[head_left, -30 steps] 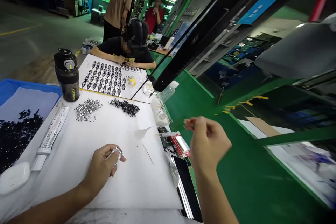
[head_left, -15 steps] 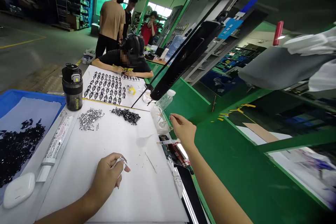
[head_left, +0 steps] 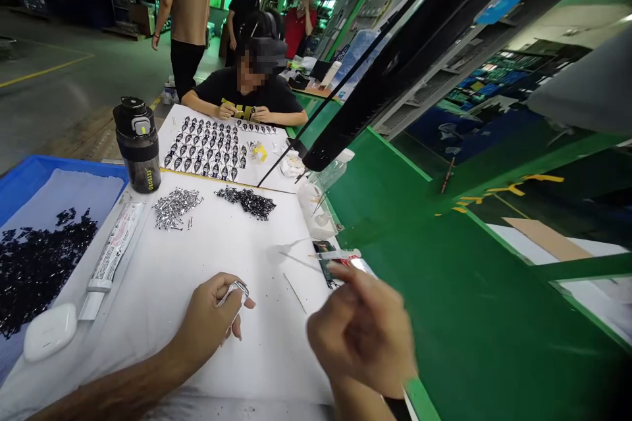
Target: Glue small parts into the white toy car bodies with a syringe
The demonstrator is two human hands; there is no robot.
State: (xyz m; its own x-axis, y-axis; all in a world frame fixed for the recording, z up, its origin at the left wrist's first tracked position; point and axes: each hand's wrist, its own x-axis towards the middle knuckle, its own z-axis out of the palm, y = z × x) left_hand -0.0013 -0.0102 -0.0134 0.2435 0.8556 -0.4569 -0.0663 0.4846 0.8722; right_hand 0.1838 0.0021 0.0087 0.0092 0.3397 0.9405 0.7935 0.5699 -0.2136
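Note:
My left hand (head_left: 217, 312) is closed over the white sheet, pinching a small shiny silver metal piece (head_left: 240, 289) between thumb and fingers; something white, perhaps tissue, shows with it. Blurred by motion, my right hand (head_left: 363, 329) is above the sheet's right edge with its fingers curled. From its fingertips a thin stick (head_left: 300, 260) reaches left; its grip is partly hidden by the blur. Another thin rod (head_left: 295, 293) lies on the sheet between the hands. Ahead lie a pile of small silver parts (head_left: 176, 208) and a pile of black parts (head_left: 247, 202).
At left are a blue tray (head_left: 64, 168) of black parts, a white tube (head_left: 116, 247), a white case (head_left: 50, 332) and a dark bottle (head_left: 138, 148). A clear container (head_left: 320, 220) and a syringe (head_left: 338, 254) are at right. Across the table, a person (head_left: 247, 89) handles small parts beside rows of parts.
My right hand has come back from beside the clear container toward me, with a thin stick now showing at its fingertips. My left hand keeps its grip on the silver piece. The view has shifted.

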